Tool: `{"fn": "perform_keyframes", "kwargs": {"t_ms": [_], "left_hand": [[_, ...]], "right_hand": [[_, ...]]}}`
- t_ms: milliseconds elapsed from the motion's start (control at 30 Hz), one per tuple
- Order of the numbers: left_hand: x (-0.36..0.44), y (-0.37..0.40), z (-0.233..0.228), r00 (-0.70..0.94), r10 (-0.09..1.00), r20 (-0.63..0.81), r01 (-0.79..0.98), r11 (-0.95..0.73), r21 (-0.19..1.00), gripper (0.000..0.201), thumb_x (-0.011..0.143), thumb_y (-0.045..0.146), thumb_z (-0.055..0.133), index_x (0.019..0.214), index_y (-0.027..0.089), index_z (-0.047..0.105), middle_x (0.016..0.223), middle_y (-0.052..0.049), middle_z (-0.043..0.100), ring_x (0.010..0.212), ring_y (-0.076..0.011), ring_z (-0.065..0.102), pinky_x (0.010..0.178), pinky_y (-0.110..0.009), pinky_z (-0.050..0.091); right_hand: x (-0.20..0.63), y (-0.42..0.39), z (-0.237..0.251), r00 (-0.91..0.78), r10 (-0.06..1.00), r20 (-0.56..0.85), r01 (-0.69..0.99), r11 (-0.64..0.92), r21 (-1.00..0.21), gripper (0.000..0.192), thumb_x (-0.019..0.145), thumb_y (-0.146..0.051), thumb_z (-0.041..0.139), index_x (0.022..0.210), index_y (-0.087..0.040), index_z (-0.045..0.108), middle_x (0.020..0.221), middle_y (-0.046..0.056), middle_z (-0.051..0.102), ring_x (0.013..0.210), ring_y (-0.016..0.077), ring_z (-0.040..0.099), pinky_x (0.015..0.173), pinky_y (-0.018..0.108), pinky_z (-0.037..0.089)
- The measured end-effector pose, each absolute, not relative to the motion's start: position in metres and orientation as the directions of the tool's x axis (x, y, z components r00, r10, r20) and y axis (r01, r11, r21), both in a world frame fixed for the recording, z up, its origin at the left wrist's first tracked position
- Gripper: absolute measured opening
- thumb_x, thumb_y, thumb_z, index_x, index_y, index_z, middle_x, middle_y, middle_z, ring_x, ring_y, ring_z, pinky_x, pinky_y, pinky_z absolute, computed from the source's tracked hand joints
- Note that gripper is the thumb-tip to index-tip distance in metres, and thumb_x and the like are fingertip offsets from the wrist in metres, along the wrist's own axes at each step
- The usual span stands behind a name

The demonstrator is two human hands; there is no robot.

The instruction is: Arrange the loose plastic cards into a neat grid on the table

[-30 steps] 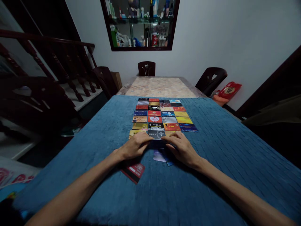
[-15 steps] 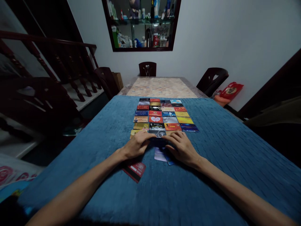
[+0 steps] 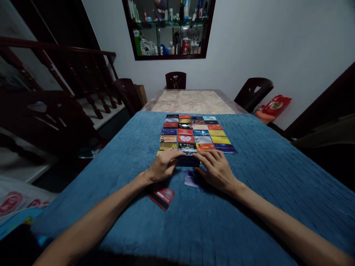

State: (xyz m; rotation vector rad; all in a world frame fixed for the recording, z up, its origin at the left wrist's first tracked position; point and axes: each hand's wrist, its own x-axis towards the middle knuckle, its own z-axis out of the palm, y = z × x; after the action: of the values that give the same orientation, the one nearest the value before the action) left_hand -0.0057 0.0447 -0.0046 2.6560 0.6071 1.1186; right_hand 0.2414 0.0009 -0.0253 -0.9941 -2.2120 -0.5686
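A dark blue card (image 3: 188, 161) is tilted up between my two hands, its face toward me. My left hand (image 3: 163, 165) pinches its left end, and my right hand (image 3: 217, 169) has its right end between thumb and fingers. Just beyond lies a grid of colourful plastic cards in rows, among them a red card with a white heart (image 3: 185, 139) and a dark blue card at the right end (image 3: 226, 148). The nearest row is partly hidden by my hands. A pale purple card (image 3: 191, 178) lies below my right hand, and a dark red card (image 3: 163, 197) beside my left wrist.
A blue cloth (image 3: 194, 229) covers the near part of the table, with the bare patterned tabletop (image 3: 191, 100) beyond. Dark wooden chairs (image 3: 176, 80) stand around it. A red bag (image 3: 276, 105) is at the far right, and a stair railing (image 3: 58, 46) runs along the left.
The dark blue card has been tipped up and now shows its face between my hands, covering most of the grey-black card behind it. The view has shifted slightly.
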Motion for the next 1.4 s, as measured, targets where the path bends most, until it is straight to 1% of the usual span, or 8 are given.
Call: {"fn": "perform_keyframes", "kwargs": {"t_ms": [200, 433, 633, 800, 933, 1100, 1267, 1400], "left_hand": [[-0.006, 0.046, -0.006, 0.608, 0.447, 0.655, 0.287, -0.894, 0.344, 0.039, 0.09, 0.007, 0.048, 0.124, 0.019, 0.062, 0.11, -0.009, 0.072, 0.101, -0.0201, 0.066, 0.088, -0.039, 0.055], [-0.006, 0.047, -0.01, 0.586, 0.516, 0.624, 0.336, -0.856, 0.393, 0.035, 0.09, 0.008, 0.05, 0.121, 0.017, 0.062, 0.109, -0.009, 0.071, 0.099, -0.0196, 0.066, 0.088, -0.036, 0.055], [-0.009, 0.052, -0.002, 0.583, 0.464, 0.667, 0.384, -0.881, 0.277, 0.035, 0.09, 0.012, 0.055, 0.125, 0.018, 0.057, 0.108, -0.01, 0.065, 0.103, -0.0224, 0.061, 0.094, -0.042, 0.054], [-0.015, 0.057, 0.005, 0.625, 0.477, 0.617, 0.441, -0.869, 0.225, 0.058, 0.084, 0.015, 0.065, 0.138, 0.021, 0.046, 0.128, -0.013, 0.053, 0.12, -0.0281, 0.053, 0.102, -0.049, 0.05], [-0.023, 0.067, 0.005, 0.659, 0.475, 0.583, 0.462, -0.868, 0.184, 0.064, 0.084, 0.017, 0.065, 0.143, 0.023, 0.041, 0.132, -0.013, 0.051, 0.123, -0.0298, 0.051, 0.103, -0.052, 0.049], [-0.033, 0.085, 0.008, 0.691, 0.493, 0.529, 0.495, -0.856, 0.151, 0.058, 0.084, 0.017, 0.064, 0.139, 0.019, 0.045, 0.135, -0.014, 0.052, 0.125, -0.0295, 0.05, 0.106, -0.051, 0.047], [-0.042, 0.109, 0.009, 0.66, 0.567, 0.493, 0.565, -0.807, 0.172, 0.047, 0.083, 0.015, 0.064, 0.129, 0.015, 0.056, 0.127, -0.014, 0.059, 0.117, -0.0282, 0.054, 0.103, -0.048, 0.049], [-0.045, 0.134, 0.008, 0.631, 0.6, 0.491, 0.595, -0.781, 0.191, 0.036, 0.084, 0.016, 0.062, 0.12, 0.015, 0.063, 0.123, -0.013, 0.06, 0.113, -0.0273, 0.055, 0.101, -0.046, 0.049]], "right_hand": [[0.24, 0.002, -0.023, -0.518, 0.488, 0.702, 0.783, 0.602, 0.159, 0.053, 0.094, -0.023, 0.054, 0.145, -0.021, 0.042, 0.115, 0.012, 0.067, 0.103, 0.0288, 0.054, 0.088, 0.044, 0.039], [0.243, 0.007, -0.023, -0.53, 0.432, 0.73, 0.781, 0.585, 0.221, 0.054, 0.092, -0.021, 0.055, 0.145, -0.023, 0.042, 0.116, 0.013, 0.062, 0.109, 0.0295, 0.051, 0.089, 0.043, 0.042], [0.241, 0.02, -0.015, -0.545, 0.411, 0.731, 0.758, 0.614, 0.22, 0.057, 0.09, -0.025, 0.058, 0.144, -0.019, 0.042, 0.115, 0.014, 0.061, 0.105, 0.0301, 0.051, 0.085, 0.044, 0.045], [0.237, 0.035, -0.007, -0.558, 0.44, 0.703, 0.731, 0.662, 0.166, 0.057, 0.088, -0.027, 0.059, 0.142, -0.018, 0.045, 0.115, 0.014, 0.06, 0.103, 0.0299, 0.05, 0.087, 0.046, 0.047], [0.236, 0.049, -0.003, -0.587, 0.467, 0.661, 0.694, 0.711, 0.113, 0.055, 0.087, -0.03, 0.061, 0.139, -0.018, 0.047, 0.116, 0.015, 0.058, 0.102, 0.0297, 0.049, 0.086, 0.047, 0.048], [0.231, 0.072, -0.001, -0.628, 0.501, 0.595, 0.633, 0.774, 0.016, 0.05, 0.088, -0.036, 0.059, 0.133, -0.017, 0.051, 0.112, 0.014, 0.058, 0.098, 0.0282, 0.05, 0.083, 0.045, 0.049], [0.224, 0.106, -0.005, -0.622, 0.546, 0.562, 0.608, 0.788, -0.093, 0.047, 0.089, -0.038, 0.059, 0.133, -0.019, 0.053, 0.115, 0.014, 0.057, 0.103, 0.0289, 0.049, 0.088, 0.047, 0.048], [0.218, 0.135, -0.007, -0.599, 0.583, 0.549, 0.629, 0.767, -0.129, 0.043, 0.088, -0.037, 0.063, 0.126, -0.018, 0.059, 0.113, 0.014, 0.059, 0.102, 0.0289, 0.05, 0.089, 0.046, 0.047]]}}
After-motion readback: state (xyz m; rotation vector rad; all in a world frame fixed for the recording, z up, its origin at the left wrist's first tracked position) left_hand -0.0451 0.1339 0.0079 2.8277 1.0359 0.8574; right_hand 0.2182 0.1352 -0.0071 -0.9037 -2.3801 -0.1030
